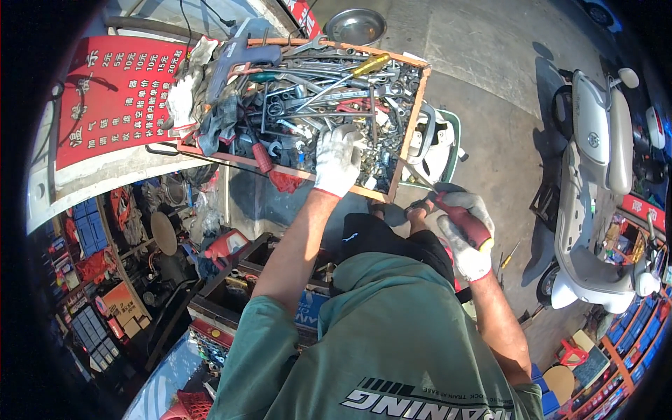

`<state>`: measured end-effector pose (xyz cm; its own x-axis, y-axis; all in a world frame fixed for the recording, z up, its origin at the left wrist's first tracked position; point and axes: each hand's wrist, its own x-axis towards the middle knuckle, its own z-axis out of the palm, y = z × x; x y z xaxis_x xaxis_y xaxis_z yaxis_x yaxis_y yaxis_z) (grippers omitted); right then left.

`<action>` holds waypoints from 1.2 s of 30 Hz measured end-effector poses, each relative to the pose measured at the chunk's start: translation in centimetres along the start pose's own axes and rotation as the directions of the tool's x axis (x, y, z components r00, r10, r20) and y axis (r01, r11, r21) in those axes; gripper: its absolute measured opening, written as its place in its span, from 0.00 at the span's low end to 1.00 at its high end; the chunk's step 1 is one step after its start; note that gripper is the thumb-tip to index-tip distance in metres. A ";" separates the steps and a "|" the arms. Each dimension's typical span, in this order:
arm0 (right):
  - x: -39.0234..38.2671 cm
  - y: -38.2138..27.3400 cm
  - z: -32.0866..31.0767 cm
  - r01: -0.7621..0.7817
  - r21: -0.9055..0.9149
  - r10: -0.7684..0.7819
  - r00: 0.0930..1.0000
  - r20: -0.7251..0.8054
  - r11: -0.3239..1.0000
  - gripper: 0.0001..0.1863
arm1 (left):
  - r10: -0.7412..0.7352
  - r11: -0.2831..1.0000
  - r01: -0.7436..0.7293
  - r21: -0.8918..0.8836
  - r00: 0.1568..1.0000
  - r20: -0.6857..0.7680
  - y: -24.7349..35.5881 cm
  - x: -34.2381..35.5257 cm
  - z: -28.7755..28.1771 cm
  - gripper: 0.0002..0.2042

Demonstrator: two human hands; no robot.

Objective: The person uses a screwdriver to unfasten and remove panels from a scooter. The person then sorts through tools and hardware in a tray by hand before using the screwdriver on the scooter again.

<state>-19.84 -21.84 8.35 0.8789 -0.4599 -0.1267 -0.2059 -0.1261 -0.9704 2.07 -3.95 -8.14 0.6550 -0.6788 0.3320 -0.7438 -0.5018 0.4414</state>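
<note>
My left hand [337, 162], in a white work glove, reaches into the near side of a wide orange-rimmed tray [421, 98]. Its fingers are apart and rest among small screws and nuts [374, 155]; their tips are partly hidden. To the right of the tray, my gloved right hand [467, 255] is closed around the red handle of a screwdriver [463, 215]. The shaft points up and left toward the tray's near right corner. Spanners [350, 96], a yellow-handled tool [371, 65] and a red-handled tool [262, 157] lie in the tray.
Spare gloves [183, 105] and a blue-grey power tool [241, 61] lie at the tray's left, beside a red sign [112, 98]. Beyond the tray stands a metal bowl [355, 28]. A white scooter [595, 182] is parked right. Wooden drawers [224, 297] stand below left.
</note>
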 end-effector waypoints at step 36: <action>-2.0 1.0 -0.9 0.115 -0.176 -0.107 0.993 0.049 0.978 0.16 | 0.055 0.994 -0.061 -0.095 0.996 -0.072 0.6 0.4 -0.6 0.12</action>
<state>-22.21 -21.85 7.79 0.9160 -0.4000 -0.0316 -0.1763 -0.3303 -0.9273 1.95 -4.15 -7.26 0.6212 -0.6650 0.4145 -0.7667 -0.4063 0.4971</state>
